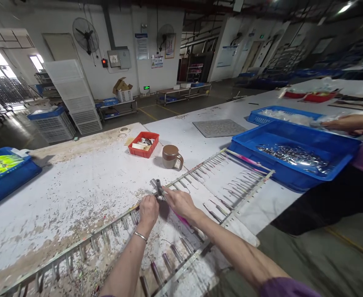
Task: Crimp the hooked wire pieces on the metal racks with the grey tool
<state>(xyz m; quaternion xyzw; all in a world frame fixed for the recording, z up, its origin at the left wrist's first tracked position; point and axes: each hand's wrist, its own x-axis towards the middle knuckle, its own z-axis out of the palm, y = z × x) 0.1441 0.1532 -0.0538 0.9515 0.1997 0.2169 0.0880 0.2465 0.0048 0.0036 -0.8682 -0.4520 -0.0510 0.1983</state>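
A long metal rack (93,236) lies across the white table, with rows of thin metal pieces with hooked wire ends hanging along its rails. My left hand (149,211) is closed at the rack's far rail; whatever its fingers pinch is hidden. Beside it, my right hand (181,203) is wrapped round the handle of a hammer. The grey metal hammer head (158,187) sits just above the rail, close to my left fingers. Beneath my right hand, a pink-marked crossbar (184,222) of the rack shows.
Past the rail stand a lidded brown mug (170,158) and a red tray (143,145) of small items. A blue bin (293,136) of shiny metal parts is at right, near a co-worker's arm (351,123). Another blue bin (11,177) holds yellow pieces. Chips litter the white table (60,194).
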